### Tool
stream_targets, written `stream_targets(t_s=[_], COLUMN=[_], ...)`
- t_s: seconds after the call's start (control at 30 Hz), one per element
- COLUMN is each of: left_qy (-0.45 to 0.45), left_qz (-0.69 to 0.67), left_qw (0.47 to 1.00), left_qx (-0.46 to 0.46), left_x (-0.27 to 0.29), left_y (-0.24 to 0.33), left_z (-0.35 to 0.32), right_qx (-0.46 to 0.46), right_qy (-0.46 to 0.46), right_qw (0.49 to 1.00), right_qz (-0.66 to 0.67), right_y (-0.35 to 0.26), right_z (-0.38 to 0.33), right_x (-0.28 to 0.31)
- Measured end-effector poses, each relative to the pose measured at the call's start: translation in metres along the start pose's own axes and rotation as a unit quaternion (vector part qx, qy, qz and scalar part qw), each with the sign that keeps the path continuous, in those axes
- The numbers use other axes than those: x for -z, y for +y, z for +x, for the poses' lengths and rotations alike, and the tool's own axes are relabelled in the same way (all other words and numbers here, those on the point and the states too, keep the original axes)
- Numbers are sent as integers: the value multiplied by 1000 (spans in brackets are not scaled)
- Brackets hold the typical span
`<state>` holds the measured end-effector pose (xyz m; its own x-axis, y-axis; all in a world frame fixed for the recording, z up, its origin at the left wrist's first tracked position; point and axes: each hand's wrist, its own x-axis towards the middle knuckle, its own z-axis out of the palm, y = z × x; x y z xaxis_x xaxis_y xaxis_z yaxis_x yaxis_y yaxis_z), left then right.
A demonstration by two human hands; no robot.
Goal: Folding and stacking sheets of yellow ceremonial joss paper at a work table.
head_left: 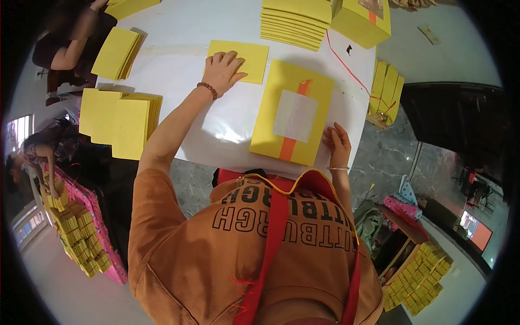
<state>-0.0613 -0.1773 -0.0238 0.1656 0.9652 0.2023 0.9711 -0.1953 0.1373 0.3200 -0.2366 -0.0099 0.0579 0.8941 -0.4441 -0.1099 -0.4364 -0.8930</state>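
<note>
White surface (225, 130): near edge bowed by the lens, passing in front of the person's torso; right edge slanting down beyond the right hand (338, 143).
Open room: a bare white stretch between the two yellow stacks at left, upper stack (114, 54) and lower stack (130, 124), and the left forearm (179, 122); only a narrow strip between the yellow block (263, 116) and the right edge.
Far side: thick yellow pile (297, 27) and second block (365, 27); red string (345, 63) trailing toward the right edge.
Flat yellow piece (254, 57): lying on the surface, just beyond the yellow block and left of it.
Left hand (223, 70): palm down on the flat yellow piece; grip released, fingers spread and pressing rather than clasping.
Yellow block: laid slightly askew, bearing a pale panel (295, 116) over an orange stripe (287, 149).
Right hand: beside the block's right side; grip loosely open, fingers slightly bent, nothing visibly grasped; contact with the block cannot be told.
</note>
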Motion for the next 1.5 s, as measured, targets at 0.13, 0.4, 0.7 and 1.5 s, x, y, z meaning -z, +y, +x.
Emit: stream_targets(t_s=[0.13, 0.4, 0.7, 1.5], left_qy=[-12, 66, 97, -91], left_qz=[7, 13, -75, -357], left_qw=[1000, 997, 992, 920], left_qx=[-26, 23, 38, -132], left_x=[1, -13, 12, 79], left_y=[6, 25, 35, 133], left_z=[8, 5, 9, -70], right_qx=[26, 19, 158, 271], right_qy=[-13, -15, -36, -143], right_qw=[999, 999, 985, 942], right_qz=[-24, 26, -57, -135], right_y=[-1, 14, -18, 9], right_z=[-3, -5, -11, -8], right_x=[-5, 1, -9, -21])
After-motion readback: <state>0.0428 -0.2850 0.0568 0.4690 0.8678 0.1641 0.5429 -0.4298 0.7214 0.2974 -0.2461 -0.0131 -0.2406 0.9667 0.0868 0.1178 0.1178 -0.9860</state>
